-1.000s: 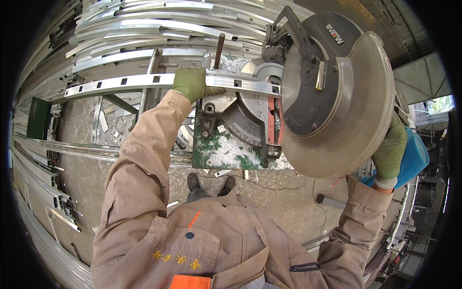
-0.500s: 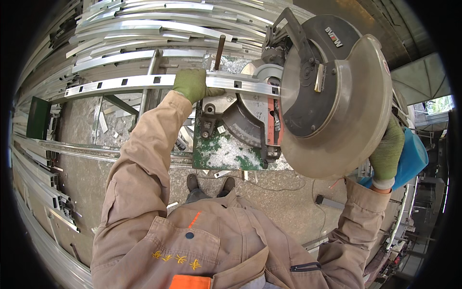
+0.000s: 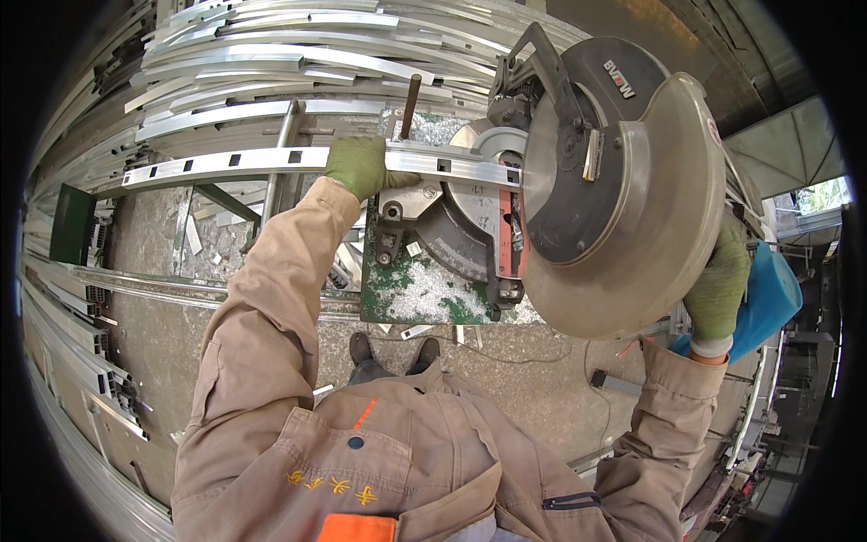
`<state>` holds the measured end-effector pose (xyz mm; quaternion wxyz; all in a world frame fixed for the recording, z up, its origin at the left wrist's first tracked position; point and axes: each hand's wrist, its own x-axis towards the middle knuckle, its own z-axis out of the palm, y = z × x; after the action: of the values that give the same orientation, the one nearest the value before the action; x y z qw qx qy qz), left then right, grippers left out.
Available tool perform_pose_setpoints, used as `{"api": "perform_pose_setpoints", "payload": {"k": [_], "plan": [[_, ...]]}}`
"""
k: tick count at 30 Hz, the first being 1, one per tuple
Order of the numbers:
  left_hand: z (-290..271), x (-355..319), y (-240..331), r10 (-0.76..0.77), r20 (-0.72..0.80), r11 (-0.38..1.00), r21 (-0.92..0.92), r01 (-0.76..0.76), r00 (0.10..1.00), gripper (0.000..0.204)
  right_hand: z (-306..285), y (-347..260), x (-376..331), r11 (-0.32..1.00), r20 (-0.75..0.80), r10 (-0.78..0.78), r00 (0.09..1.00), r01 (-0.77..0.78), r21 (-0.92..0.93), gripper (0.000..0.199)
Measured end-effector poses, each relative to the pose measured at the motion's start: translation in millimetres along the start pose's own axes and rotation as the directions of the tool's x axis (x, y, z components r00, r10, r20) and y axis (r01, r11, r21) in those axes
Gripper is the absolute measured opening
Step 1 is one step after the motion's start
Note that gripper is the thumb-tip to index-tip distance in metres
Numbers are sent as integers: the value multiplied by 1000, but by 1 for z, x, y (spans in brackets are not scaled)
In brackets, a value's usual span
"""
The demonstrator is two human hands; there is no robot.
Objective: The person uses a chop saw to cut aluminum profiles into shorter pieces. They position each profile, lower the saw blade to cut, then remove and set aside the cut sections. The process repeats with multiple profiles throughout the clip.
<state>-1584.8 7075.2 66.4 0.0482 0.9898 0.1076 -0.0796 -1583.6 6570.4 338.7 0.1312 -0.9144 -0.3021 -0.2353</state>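
My left hand (image 3: 356, 168), in a green knit glove, is closed over a long silver metal profile (image 3: 251, 160) with square holes. It presses the profile against the fence on the left side of a miter saw's base. The profile's right end runs to the blade area under the saw head (image 3: 591, 190), which has a large cloudy guard (image 3: 623, 280). Beyond the guard's right edge, my gloved right hand (image 3: 718, 282) is closed at the saw's handle side. The guard hides its fingertips and the handle. The cutting edge is also hidden behind the guard.
Metal shavings cover the green saw stand (image 3: 424, 289). Many silver profiles (image 3: 271, 63) lie stacked at the back, and more (image 3: 90, 361) at the left. A blue rounded object (image 3: 772, 294) is beside my right hand. A cable (image 3: 605, 434) and offcuts lie on the floor.
The saw head and guard have shifted slightly left, and my right hand has moved with them. My left hand keeps its place on the profile.
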Motion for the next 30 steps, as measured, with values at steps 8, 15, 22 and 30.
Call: {"api": "perform_pose_setpoints", "payload": {"k": [8, 15, 22, 30], "plan": [[-6, -4, 1, 25, -1, 1000, -16, -25, 1000, 129, 5, 2, -7, 999, -12, 48, 999, -47, 23, 46], [11, -2, -4, 49, -178, 999, 9, -48, 983, 117, 8, 6, -8, 1000, -7, 2, 1000, -2, 25, 41], [-2, -3, 0, 26, -57, 1000, -13, -27, 998, 119, 10, 0, -14, 1000, -27, 17, 999, -17, 18, 38], [-4, -4, 0, 1, -35, 1000, -17, -2, 999, 115, 12, -8, -16, 1000, -38, -1, 999, 1, -6, 34]]}}
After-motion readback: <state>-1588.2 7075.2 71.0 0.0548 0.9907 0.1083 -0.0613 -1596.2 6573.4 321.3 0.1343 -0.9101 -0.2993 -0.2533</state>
